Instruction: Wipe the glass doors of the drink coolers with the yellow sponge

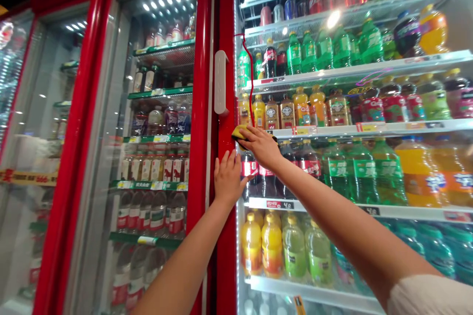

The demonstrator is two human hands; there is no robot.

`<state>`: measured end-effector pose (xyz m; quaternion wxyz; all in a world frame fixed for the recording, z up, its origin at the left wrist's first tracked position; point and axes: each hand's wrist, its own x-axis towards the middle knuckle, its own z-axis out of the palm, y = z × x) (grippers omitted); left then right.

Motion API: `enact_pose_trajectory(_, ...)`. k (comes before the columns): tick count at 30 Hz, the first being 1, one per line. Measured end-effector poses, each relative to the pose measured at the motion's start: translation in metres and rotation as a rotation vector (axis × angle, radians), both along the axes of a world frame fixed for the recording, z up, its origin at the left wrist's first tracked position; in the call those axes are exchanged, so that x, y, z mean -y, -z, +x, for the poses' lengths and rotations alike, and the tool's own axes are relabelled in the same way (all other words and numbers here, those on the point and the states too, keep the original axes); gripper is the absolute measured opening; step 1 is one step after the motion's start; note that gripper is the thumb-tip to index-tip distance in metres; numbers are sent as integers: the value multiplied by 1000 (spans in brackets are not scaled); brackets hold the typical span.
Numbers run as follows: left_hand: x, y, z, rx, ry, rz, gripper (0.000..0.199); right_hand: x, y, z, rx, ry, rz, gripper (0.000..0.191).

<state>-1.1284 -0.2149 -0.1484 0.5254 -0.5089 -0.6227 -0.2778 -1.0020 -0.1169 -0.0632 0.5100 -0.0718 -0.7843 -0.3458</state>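
Observation:
My right hand [263, 146] presses a yellow and dark cloth [239, 132] against the glass door of a lit drinks fridge, at the inner edge of its red door frame [225, 136]. Its fingers lie over the cloth, which is partly hidden beneath them. Just below and to the left, my left hand [226, 178] is open with its fingers spread, resting at the red frame and holding nothing. A pale door handle [220, 82] sits on the frame above both hands. A thin red line [252, 78] runs down the glass to the cloth.
Behind the glass, shelves [332, 211] carry rows of bottles, with cans on an upper one. To the left stands another red-framed fridge [194, 108] with bottles on green-edged shelves. A further glass door [55, 108] is at the far left.

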Motion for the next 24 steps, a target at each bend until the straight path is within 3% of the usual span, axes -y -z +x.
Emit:
enact_pose_trajectory(2,-2,5,1,1,-10,28,67,-1,19,8,38,-10,43,32)
enact_pose_trajectory(4,-5,8,1,-9,-8,46,64,-1,25,15,53,-8,66,31)
enact_pose_trajectory(9,-13,4,-2,-63,43,100,66,2,1,11,2,8,40,29)
enact_pose_trajectory(15,-14,6,-15,-125,99,113,64,3,7,5,29,-23,75,30)
enact_pose_trajectory(21,-8,6,-7,-54,67,36,76,-5,-27,19,0,-88,17,32)
enact_pose_trajectory(24,-5,0,3,21,41,-41,77,-5,-18,27,-22,-98,-40,38)
